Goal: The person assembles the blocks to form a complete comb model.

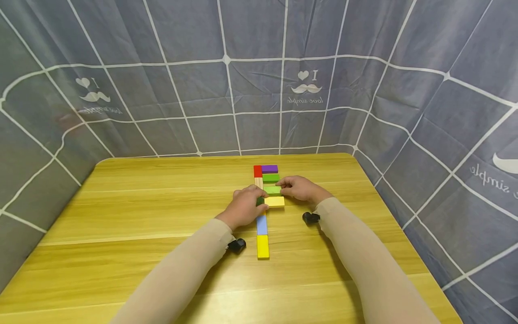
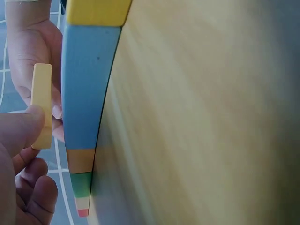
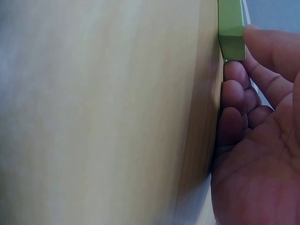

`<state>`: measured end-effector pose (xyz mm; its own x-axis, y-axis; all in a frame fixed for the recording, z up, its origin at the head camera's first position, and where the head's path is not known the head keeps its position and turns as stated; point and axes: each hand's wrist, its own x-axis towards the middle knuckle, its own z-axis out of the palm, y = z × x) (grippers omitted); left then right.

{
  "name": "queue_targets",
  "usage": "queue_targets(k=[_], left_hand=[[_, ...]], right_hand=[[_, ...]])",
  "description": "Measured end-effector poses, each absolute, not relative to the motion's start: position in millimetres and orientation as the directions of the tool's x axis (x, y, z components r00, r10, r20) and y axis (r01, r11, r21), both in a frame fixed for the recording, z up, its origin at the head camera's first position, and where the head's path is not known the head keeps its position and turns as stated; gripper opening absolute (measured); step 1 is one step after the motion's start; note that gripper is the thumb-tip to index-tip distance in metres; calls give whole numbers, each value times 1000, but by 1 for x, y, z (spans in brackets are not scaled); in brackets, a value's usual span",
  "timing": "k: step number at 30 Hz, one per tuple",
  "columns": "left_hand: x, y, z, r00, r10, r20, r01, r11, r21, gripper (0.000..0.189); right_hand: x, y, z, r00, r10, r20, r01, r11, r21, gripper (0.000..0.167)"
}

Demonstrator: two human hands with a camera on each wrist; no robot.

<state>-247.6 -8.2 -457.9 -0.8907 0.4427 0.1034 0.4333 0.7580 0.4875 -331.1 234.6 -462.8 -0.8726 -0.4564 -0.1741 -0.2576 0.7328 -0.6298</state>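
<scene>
A column of coloured blocks (image 1: 262,224) runs away from me across the wooden table. My left hand (image 1: 243,207) reaches over it, covering part of its middle. Thumb and finger pinch the left end of a pale yellow block (image 1: 274,202), which in the left wrist view appears above the column. My right hand (image 1: 301,188) comes from the right and pinches the right end of a light green block (image 1: 272,191). In the right wrist view the thumb meets this green block (image 3: 232,28), while the other fingers curl near the tabletop.
Beyond the hands, a green block (image 1: 271,178) and a purple block (image 1: 270,168) lie crosswise beside the column's far part. A red block (image 1: 257,171) forms its far end, a yellow block (image 1: 263,247) its near end. A grey checked curtain (image 1: 259,90) surrounds the table (image 1: 141,216).
</scene>
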Motion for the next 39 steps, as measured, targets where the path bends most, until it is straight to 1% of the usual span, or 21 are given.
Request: queue_targets(k=[15,23,35,39], left_hand=[[-251,-3,-462,-909,409,81,396,785,476,36],[-253,0,-465,-909,408,82,398,793,462,36],[-254,3,-465,-919,393,45,369,812,451,36],[-255,4,-465,-922,387,32,360,820,444,35]], right_hand=[[-333,234,-463,-868,-466,-171,-276,740,-613,38],[-332,233,-462,-866,-471,-167,-278,733,-621,38],[-332,233,-462,-872,-452,-188,-236,725,-646,38],[-332,233,-462,-873,-452,-184,-244,731,-637,38]])
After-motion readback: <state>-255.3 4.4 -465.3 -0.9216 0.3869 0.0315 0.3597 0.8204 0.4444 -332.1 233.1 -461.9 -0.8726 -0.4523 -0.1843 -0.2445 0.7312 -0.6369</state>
